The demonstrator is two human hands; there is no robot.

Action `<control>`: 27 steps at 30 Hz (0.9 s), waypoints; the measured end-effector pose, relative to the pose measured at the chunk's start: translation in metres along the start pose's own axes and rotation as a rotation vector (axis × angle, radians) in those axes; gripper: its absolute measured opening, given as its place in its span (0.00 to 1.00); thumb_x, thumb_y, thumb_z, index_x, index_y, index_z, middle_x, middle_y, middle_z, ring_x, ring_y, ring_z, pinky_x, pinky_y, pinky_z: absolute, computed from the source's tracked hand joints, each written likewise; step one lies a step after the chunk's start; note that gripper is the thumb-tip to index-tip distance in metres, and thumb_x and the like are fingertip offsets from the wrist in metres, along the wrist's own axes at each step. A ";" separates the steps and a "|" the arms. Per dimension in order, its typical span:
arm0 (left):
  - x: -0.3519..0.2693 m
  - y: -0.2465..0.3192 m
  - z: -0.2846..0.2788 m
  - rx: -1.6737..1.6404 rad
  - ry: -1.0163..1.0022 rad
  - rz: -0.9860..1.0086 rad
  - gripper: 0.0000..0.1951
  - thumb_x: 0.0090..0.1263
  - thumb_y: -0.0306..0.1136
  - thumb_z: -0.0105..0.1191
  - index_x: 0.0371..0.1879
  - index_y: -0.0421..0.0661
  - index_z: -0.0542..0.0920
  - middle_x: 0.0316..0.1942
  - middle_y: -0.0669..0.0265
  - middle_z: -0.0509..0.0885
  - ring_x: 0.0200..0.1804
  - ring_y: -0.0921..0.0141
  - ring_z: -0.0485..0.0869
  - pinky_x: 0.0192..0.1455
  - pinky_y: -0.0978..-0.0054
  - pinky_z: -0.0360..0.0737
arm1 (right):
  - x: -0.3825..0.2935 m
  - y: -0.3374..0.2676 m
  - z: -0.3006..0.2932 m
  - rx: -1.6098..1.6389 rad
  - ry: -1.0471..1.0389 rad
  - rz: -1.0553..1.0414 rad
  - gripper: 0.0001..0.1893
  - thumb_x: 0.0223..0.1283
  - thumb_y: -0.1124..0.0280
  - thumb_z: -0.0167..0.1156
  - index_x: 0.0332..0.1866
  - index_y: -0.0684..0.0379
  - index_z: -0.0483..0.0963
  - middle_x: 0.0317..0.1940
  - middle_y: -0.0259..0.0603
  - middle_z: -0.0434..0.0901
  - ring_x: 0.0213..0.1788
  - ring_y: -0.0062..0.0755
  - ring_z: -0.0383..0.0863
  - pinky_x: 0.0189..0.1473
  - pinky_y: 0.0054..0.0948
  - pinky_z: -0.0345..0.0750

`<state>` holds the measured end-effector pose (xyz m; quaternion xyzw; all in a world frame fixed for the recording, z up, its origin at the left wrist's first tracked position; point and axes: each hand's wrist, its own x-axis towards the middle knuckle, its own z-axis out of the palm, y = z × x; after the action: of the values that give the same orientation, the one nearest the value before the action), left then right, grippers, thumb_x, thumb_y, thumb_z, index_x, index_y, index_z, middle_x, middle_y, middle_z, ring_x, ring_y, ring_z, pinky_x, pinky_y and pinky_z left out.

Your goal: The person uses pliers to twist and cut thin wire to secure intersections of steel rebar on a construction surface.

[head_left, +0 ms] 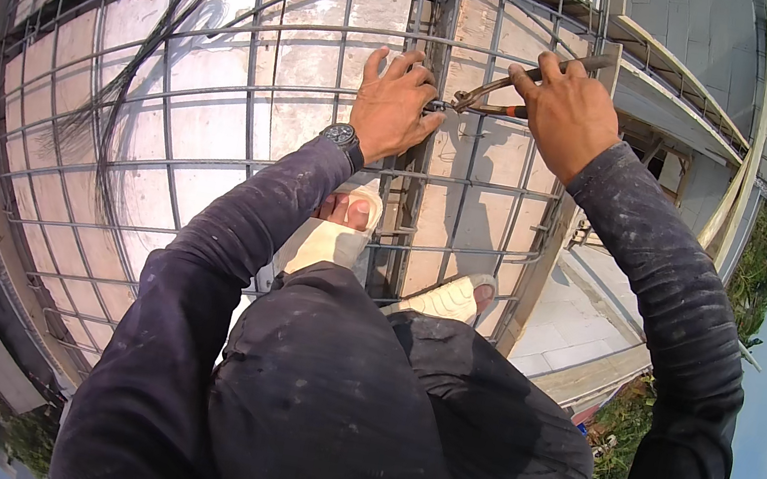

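Note:
My right hand (pixel 570 115) grips a pair of steel pincers (pixel 482 94) with dark handle grips, one showing an orange band. Their jaws meet the rebar grid (pixel 302 90) near a bar crossing just right of my left hand (pixel 392 104). That left hand rests over a crosswise bar, its upper fingers spread and its thumb and index finger on either side of the bar. Whether it pinches the bar or a wire there is hidden. A dark wristwatch (pixel 340 133) is on the left wrist.
A loose bundle of thin tie wire (pixel 125 78) lies across the grid at left. Formwork boards (pixel 311 60) lie beneath the bars, split by a dark lengthwise gap (pixel 403 189) holding more rebar. My sandalled feet (pixel 335 235) stand among the bars. Beyond the right timber edge (pixel 536 280) is a lower block surface (pixel 584 311).

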<state>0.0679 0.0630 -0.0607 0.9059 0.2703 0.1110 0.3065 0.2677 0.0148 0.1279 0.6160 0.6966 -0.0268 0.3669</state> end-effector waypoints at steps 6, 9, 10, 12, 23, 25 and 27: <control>-0.001 -0.003 0.000 -0.052 -0.003 -0.053 0.17 0.71 0.50 0.67 0.47 0.51 0.95 0.61 0.70 0.87 0.80 0.62 0.69 0.86 0.37 0.45 | 0.023 -0.017 -0.018 -0.144 -0.107 -0.052 0.30 0.77 0.51 0.62 0.78 0.53 0.74 0.68 0.45 0.78 0.70 0.43 0.78 0.65 0.35 0.80; -0.001 -0.004 0.001 -0.063 0.014 -0.053 0.17 0.69 0.50 0.67 0.46 0.52 0.95 0.61 0.70 0.87 0.80 0.62 0.69 0.87 0.37 0.42 | 0.032 -0.022 -0.018 -0.200 -0.140 -0.080 0.29 0.77 0.56 0.62 0.78 0.53 0.74 0.69 0.45 0.77 0.71 0.44 0.77 0.56 0.38 0.86; 0.000 -0.003 0.001 -0.063 0.017 -0.052 0.17 0.69 0.50 0.67 0.45 0.52 0.95 0.61 0.71 0.87 0.80 0.63 0.69 0.87 0.37 0.41 | 0.035 -0.024 -0.017 -0.190 -0.150 -0.069 0.29 0.75 0.56 0.64 0.77 0.54 0.75 0.68 0.46 0.78 0.70 0.44 0.78 0.51 0.40 0.88; 0.000 -0.003 0.000 -0.076 0.024 -0.050 0.17 0.69 0.50 0.67 0.45 0.52 0.95 0.61 0.71 0.87 0.80 0.63 0.69 0.87 0.37 0.40 | 0.043 -0.028 -0.021 -0.170 -0.170 -0.048 0.28 0.72 0.57 0.67 0.74 0.54 0.78 0.67 0.46 0.78 0.67 0.44 0.80 0.40 0.42 0.90; 0.005 -0.001 0.000 -0.089 0.029 -0.075 0.15 0.68 0.49 0.70 0.45 0.54 0.95 0.60 0.73 0.87 0.80 0.64 0.69 0.87 0.37 0.40 | 0.070 -0.043 -0.062 -0.025 -0.492 -0.152 0.10 0.69 0.64 0.64 0.44 0.53 0.92 0.42 0.41 0.93 0.48 0.42 0.94 0.50 0.39 0.87; 0.003 -0.002 0.000 -0.081 0.013 -0.074 0.15 0.68 0.49 0.71 0.45 0.54 0.95 0.60 0.73 0.87 0.80 0.64 0.69 0.87 0.37 0.39 | 0.070 -0.036 -0.063 0.021 -0.470 -0.166 0.10 0.70 0.65 0.64 0.44 0.54 0.92 0.42 0.42 0.93 0.47 0.43 0.94 0.50 0.40 0.87; 0.001 -0.003 0.000 -0.056 0.003 -0.068 0.16 0.67 0.49 0.71 0.47 0.53 0.94 0.61 0.72 0.86 0.80 0.65 0.69 0.87 0.37 0.39 | 0.062 -0.022 -0.054 0.046 -0.464 -0.169 0.10 0.70 0.67 0.64 0.47 0.55 0.90 0.40 0.43 0.93 0.46 0.45 0.94 0.49 0.42 0.88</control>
<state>0.0678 0.0653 -0.0623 0.8871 0.2983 0.1093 0.3348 0.2248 0.0878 0.1244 0.5413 0.6419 -0.2141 0.4992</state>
